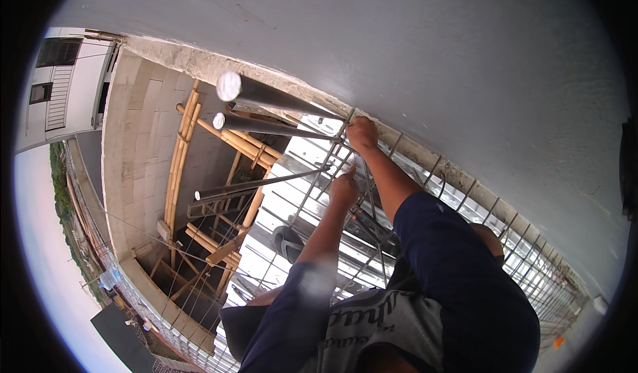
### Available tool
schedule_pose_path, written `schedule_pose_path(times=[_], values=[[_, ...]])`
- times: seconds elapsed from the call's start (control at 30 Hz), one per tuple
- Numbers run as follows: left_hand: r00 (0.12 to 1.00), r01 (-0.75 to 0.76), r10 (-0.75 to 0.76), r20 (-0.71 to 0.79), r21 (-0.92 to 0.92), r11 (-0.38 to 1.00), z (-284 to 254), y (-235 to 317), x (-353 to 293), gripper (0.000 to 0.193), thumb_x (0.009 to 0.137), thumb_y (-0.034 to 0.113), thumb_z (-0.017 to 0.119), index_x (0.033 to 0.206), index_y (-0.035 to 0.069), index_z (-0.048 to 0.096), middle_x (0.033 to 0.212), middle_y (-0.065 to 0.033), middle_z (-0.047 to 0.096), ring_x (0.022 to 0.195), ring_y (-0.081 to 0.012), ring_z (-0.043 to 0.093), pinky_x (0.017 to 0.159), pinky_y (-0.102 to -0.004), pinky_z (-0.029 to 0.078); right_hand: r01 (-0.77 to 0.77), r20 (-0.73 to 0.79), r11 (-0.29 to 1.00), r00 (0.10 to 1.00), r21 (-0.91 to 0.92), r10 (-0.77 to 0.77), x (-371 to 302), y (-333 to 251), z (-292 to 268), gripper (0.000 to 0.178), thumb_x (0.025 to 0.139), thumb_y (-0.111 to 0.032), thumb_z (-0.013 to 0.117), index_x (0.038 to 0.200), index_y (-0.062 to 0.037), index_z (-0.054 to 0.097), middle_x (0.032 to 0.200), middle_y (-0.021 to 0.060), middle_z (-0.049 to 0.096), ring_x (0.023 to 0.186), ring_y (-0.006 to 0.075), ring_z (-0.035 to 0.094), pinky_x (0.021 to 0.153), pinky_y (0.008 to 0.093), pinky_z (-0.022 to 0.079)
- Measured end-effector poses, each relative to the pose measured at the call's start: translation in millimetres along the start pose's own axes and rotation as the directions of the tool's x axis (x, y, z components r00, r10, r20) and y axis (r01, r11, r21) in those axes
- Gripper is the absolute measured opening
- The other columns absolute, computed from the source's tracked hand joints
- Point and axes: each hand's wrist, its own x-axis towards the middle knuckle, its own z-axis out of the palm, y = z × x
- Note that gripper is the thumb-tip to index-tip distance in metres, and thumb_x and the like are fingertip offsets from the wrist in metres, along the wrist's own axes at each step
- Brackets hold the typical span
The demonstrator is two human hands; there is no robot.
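Observation:
My right hand [362,132] is closed beside the grey wall, at the corner where several steel bars of the rebar mesh [308,203] meet. Just below it, my left hand [343,190] is curled with one digit pointing up toward the right. What either set of fingers grips is too small to make out. Three dark pipes, the upper one [282,99], the middle one [279,129] and the lower one [256,185], reach from near my hands toward the left. Their left ends look whitish. Under the mesh lies shiny pale sheeting [276,207].
A smooth grey wall [432,54] fills the upper right, with bare rebar along its foot. On the left, bamboo poles [179,164] stand in a deep opening beside a block wall [136,154]. A dark sandal [288,243] shows on the mesh. Thin wires cross the lower left.

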Motion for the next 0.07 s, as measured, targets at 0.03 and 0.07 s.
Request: schedule_pose_path(times=[0.03,0.07], values=[[1.000,0.004,-0.003,0.011,-0.012,1.000,-0.3,0.6,0.6,0.051,0.085,0.015,0.043,0.134,0.027,0.051,0.106,-0.0249,0.063,0.098,-0.0386,0.062,0.088,-0.0460,0.048,0.024,0.036,1.000,0.999,0.005,-0.024,2.6,1.6,-3.0,0.017,0.074,-0.018,0.059,0.078,-0.0047,0.069,0.087,0.0219,0.067,0.090,0.0367,0.065,0.082,0.0421,0.052],[1.000,0.008,-0.007,0.022,-0.023,1.000,-0.8,0.9,1.2,0.051,0.085,0.016,0.043,0.134,0.027,0.051,0.107,-0.0249,0.063,0.099,-0.0383,0.062,0.089,-0.0458,0.048,0.047,0.071,0.999,0.996,0.011,-0.048,6.2,4.0,-7.3,0.016,0.073,-0.018,0.060,0.079,-0.0052,0.069,0.087,0.0216,0.067,0.090,0.0365,0.065,0.083,0.0414,0.052]])
